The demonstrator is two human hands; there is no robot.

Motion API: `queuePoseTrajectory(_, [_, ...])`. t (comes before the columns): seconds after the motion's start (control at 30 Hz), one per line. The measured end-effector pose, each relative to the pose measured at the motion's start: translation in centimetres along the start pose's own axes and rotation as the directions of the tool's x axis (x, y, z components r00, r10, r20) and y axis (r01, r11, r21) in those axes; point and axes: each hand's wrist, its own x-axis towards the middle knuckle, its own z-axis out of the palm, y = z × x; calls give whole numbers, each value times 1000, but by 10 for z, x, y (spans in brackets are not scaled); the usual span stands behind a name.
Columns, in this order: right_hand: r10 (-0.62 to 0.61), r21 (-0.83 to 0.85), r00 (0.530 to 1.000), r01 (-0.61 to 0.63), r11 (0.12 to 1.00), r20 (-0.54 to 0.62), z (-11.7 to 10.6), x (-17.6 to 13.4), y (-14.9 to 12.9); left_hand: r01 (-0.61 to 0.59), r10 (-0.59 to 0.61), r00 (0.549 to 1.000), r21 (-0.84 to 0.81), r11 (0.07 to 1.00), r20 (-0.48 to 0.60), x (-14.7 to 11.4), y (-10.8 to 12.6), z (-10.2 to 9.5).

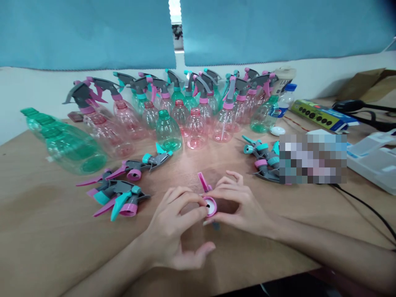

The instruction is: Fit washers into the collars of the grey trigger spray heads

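Observation:
My right hand [241,202] pinches a trigger spray head [211,206] by its pink collar, finger on top and thumb below. The collar's opening faces me and shows a white disc with a dark hole. Its pink trigger points up and away; the rest is hidden beneath my hands. Two fingertips of my left hand [176,227] touch the collar's left rim and the disc, while the thumb stays spread apart from it. Left of my hands lies a pile of grey spray heads [120,198] with pink and teal parts. Another pile of spray heads [262,161] lies to the right.
Capless green bottles [168,132] and pink bottles [195,132] stand before several bottles fitted with spray heads [229,111]. Green bottles [68,144] are at left. At right are a white oval object [277,130], a yellow-blue box [323,115], a clear plastic case [374,156] and a black cable [368,208].

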Motion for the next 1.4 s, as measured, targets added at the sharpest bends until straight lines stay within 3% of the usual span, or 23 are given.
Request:
queuePoseTrajectory(0.2, [-3, -2, 1000, 2, 1000, -12, -1, 1, 0, 1, -2, 999, 14, 1000, 41, 1, 0, -2])
queuePoseTrajectory(0.4, [29, 19, 1000, -30, 999, 6, -2, 0, 2, -107, 106, 994, 125, 986, 7, 0, -6, -2])
queuePoseTrajectory(1.0, [5, 8, 1000, -5, 1000, 27, -2, 0, 4, -78, 108, 991, 327, 942, -76, 1, -13, 1])
queuePoseTrajectory(1.23, [14, 2, 998, -14, 1000, 54, -3, 0, 2, 98, -98, 995, 17, 995, 33, 3, -2, 2])
queuePoseTrajectory(1.4, [-31, -30, 996, 33, 999, 80, -2, -1, 0, 58, -55, 997, -59, 997, 46, 5, 0, -2])
